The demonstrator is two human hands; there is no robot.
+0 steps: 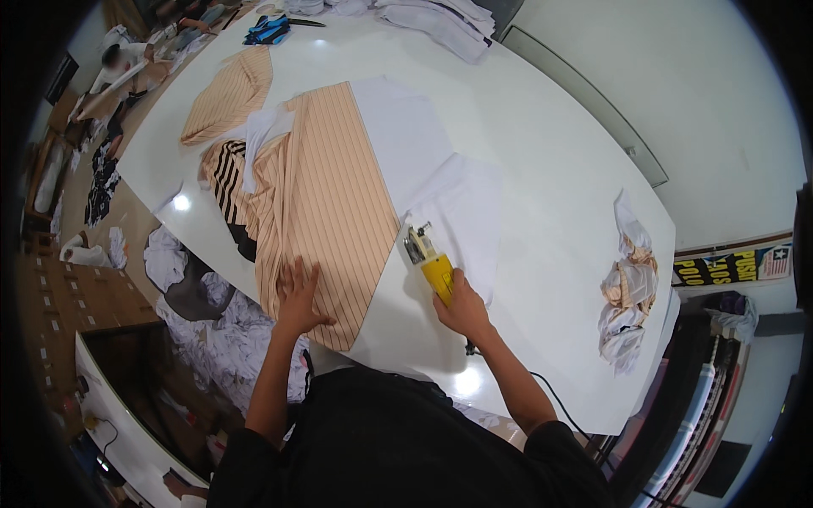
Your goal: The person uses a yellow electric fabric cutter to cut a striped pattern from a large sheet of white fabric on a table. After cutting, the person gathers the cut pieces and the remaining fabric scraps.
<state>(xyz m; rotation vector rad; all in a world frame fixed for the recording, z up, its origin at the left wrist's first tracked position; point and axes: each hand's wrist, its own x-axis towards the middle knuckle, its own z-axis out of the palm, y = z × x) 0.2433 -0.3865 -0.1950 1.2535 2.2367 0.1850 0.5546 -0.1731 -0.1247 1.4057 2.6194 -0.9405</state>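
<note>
The right hand (461, 306) is closed around the yellow handle of an electric rotary fabric cutter (428, 258), whose metal blade end points away from the person and rests on the white fabric panel (440, 195) at the seam where it meets the peach striped fabric (326, 212). A black power cord (555, 398) runs from below this hand back along the right forearm toward the table edge. The left hand (298, 296) lies flat, palm down and fingers spread, pressing on the near end of the striped fabric, just left of the cutter; it grips nothing. Both forearms extend forward from the lower edge, the two hands set apart with the fabric seam between them. No bins or boxes are visible near the hands; the white table (542, 169) carries all material. Right of the right hand lies a heap of fabric scraps (627, 292). Beyond the left hand lie a second striped piece (230, 97) and a dark striped piece (227, 182). Left of the left hand, below the table, white offcuts (224, 334) are piled.
</note>
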